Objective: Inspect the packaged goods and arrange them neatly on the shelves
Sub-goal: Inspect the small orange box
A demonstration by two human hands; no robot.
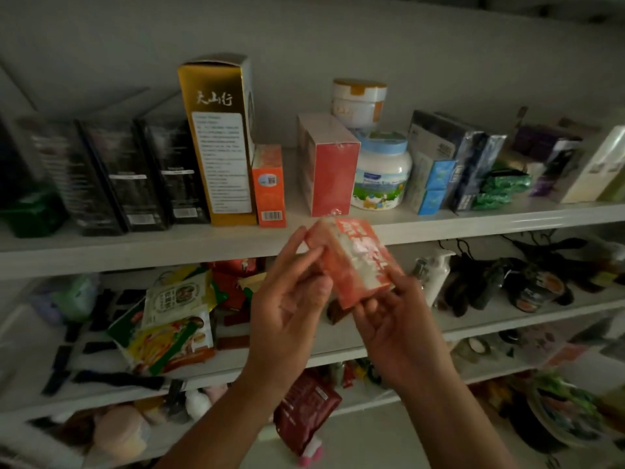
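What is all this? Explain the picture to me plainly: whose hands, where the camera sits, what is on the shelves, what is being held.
There is no machine here: a person works with bare hands. The single picture comes from a camera worn on their head, looking forward and down. The left hand and right hand together hold a small orange-red plastic-wrapped packet in front of white shelves. On the upper shelf stand black boxes, a tall gold cardboard box, a small orange box, a red box, a white tub with a blue lid and a white jar with an orange lid. The shelf below holds loose colourful food pouches.
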